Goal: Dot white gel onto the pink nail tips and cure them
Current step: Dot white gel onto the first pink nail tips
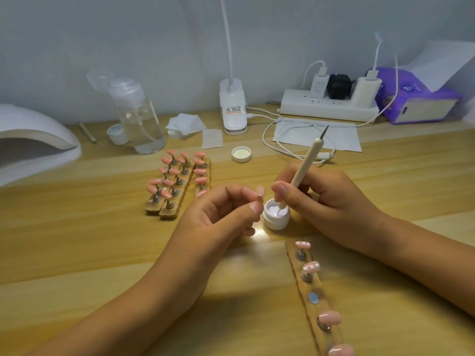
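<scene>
My right hand (329, 201) grips a cream dotting pen (305, 163), its lower tip dipped in the white gel of a small open jar (276, 217). My left hand (221, 217) pinches one pink nail tip on its small holder (260, 192) just left of the jar. A wooden strip (314, 299) at the lower right carries several pink tips; the two nearest the jar bear white dots, and one metal seat stands bare. Three wooden strips with several plain pink tips (177, 181) lie at centre left.
The curing lamp (33, 140) sits at the far left. The jar's lid (241, 154) lies behind my hands. A pump bottle (138, 116), a second small jar, wipes, a clip lamp (232, 109), cables, a power strip (329, 104) and a tissue pack line the back.
</scene>
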The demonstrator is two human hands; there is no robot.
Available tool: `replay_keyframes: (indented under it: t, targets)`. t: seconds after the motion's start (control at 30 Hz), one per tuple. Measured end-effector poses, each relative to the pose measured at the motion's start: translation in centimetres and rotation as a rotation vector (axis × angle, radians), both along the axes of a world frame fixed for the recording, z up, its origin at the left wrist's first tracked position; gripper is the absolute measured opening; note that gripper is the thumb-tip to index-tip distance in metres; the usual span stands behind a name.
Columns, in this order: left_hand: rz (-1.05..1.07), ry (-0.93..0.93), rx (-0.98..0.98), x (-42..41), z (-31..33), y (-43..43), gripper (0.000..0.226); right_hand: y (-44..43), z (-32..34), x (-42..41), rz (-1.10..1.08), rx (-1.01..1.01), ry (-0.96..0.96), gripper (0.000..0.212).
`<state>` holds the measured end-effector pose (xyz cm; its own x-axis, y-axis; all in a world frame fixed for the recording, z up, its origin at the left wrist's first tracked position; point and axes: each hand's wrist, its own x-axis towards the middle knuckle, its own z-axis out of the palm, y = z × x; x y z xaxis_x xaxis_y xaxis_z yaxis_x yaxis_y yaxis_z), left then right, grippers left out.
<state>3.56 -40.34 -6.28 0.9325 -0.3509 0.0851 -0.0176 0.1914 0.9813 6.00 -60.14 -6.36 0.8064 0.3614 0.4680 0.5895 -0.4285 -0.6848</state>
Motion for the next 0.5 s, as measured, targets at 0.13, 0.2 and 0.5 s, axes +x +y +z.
replay_keyframes:
  t: [0.13, 0.2, 0.5]
  targets:
    - [0.001, -0.008, -0.010, -0.01, -0.04, -0.08, 0.012, 0.05, 0.05, -0.04, -0.003, -0.025, -0.005, 0.024]
    - [0.004, -0.006, -0.016, 0.02, -0.04, -0.05, 0.012, 0.07, 0.02, -0.11, -0.006, -0.035, -0.016, 0.029]
    - [-0.014, -0.007, -0.011, -0.04, 0.16, -0.23, 0.014, -0.17, 0.80, -0.42, -0.094, 0.307, 0.101, 0.014]
